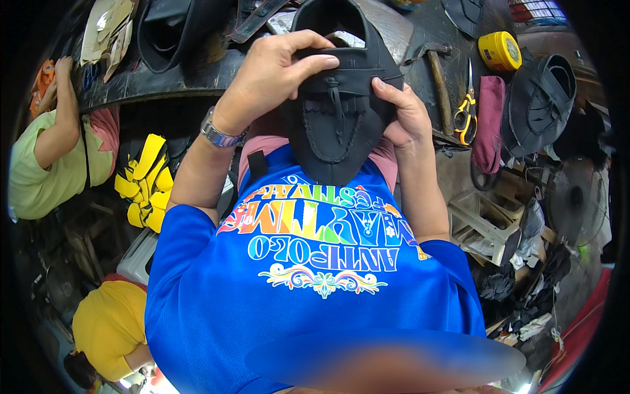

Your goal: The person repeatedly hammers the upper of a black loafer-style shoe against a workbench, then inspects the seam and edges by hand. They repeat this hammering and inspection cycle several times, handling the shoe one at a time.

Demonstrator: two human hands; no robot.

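Observation:
A black shoe upper point(331, 141) with a stitched toe seam and a short lace at its throat lies across my lap and the table edge, toe toward me. My left hand point(275, 75) is closed on the front edge of its opening, thumb outside and fingers at the rim. On the other side, my right hand point(405, 117) grips the upper's side, thumb on top and fingers mostly hidden beneath. Through the opening a bit of light-coloured material shows.
The dark worktable point(190, 88) holds a hammer point(438, 85), yellow-handled scissors point(466, 118), a yellow tub point(500, 51) and a maroon pouch point(489, 125). Another black upper point(541, 105) is at right. Yellow cut pieces point(147, 184) lie left. Two people point(59, 154) are at left.

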